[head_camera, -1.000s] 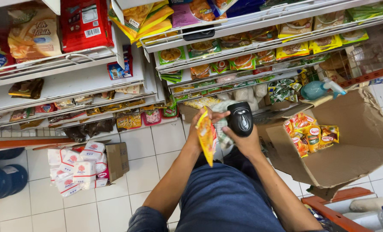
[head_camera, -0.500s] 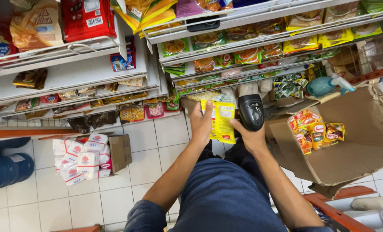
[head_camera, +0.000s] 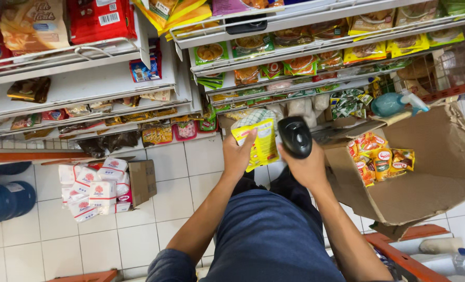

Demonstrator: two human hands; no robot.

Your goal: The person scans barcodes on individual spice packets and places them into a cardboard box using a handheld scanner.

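My left hand (head_camera: pixel 238 153) grips a yellow snack packet (head_camera: pixel 258 141) by its left edge and holds it flat, face up, in front of the low shelves. My right hand (head_camera: pixel 305 168) holds a black handheld barcode scanner (head_camera: pixel 295 137) right beside the packet, its head above the packet's right side. Both hands are over my lap, just left of an open cardboard box (head_camera: pixel 431 172) that holds several more yellow and orange snack packets (head_camera: pixel 378 159).
White wire shelves (head_camera: pixel 316 44) full of packets rise ahead. A small carton with white and red packs (head_camera: pixel 99 188) sits on the tiled floor at left, blue water jugs (head_camera: pixel 2 201) beyond it. A teal spray bottle (head_camera: pixel 394 103) rests by the box. An orange frame (head_camera: pixel 404 258) lies low right.
My left hand has turned the yellow packet from edge-on to flat and face up. The scanner has stayed close at its right side.
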